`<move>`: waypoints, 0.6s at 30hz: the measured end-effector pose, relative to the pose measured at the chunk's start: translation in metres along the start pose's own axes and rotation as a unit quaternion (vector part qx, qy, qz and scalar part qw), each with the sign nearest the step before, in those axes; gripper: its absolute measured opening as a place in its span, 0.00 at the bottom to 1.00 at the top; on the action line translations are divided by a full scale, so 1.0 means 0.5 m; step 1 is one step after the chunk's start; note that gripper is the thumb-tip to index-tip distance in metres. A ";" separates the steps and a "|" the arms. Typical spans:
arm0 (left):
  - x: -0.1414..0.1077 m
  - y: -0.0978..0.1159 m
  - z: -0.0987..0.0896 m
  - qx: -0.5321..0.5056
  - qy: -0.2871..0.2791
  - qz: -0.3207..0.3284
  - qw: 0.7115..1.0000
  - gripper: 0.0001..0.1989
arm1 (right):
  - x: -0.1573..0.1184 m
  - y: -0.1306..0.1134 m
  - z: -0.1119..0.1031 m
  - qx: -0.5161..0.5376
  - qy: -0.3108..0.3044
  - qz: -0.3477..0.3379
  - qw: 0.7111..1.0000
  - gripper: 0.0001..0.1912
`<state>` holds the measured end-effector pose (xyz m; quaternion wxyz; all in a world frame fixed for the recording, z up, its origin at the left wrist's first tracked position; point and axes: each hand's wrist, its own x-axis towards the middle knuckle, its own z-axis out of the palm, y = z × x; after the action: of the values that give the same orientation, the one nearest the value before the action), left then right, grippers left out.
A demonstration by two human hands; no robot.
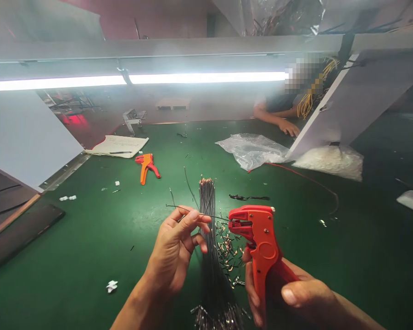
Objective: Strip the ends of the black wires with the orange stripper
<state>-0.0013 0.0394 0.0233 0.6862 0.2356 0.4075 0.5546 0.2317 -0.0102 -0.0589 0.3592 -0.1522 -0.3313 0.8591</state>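
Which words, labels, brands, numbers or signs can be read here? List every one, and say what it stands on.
None can be read.
Paper: faint writing, too small and blurred to read.
Held tool: no readable mark.
Far tool: too small to tell.
Clear bag: no readable print.

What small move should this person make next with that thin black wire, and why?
Probably a gentle squeeze of the orange-and-red tool with the right hand. The left hand holds the black wire with its end at the tool's mouth. Nearby, the wire bundle shows bare copper tips, and small scraps lie beside it.
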 end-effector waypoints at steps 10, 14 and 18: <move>-0.001 -0.001 -0.006 0.002 0.010 -0.005 1.000 0.17 | -0.002 -0.001 -0.001 0.019 -0.023 0.005 1.000 0.31; -0.003 -0.002 -0.007 0.007 0.011 -0.003 1.000 0.16 | -0.002 0.001 -0.002 0.028 -0.026 0.008 0.999 0.31; -0.003 -0.005 -0.005 0.013 0.011 -0.008 1.000 0.17 | -0.001 0.002 -0.004 0.034 -0.029 0.007 0.999 0.31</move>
<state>-0.0018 0.0369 0.0205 0.6828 0.2351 0.4242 0.5464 0.2325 -0.0103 -0.0610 0.3481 -0.1171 -0.3110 0.8766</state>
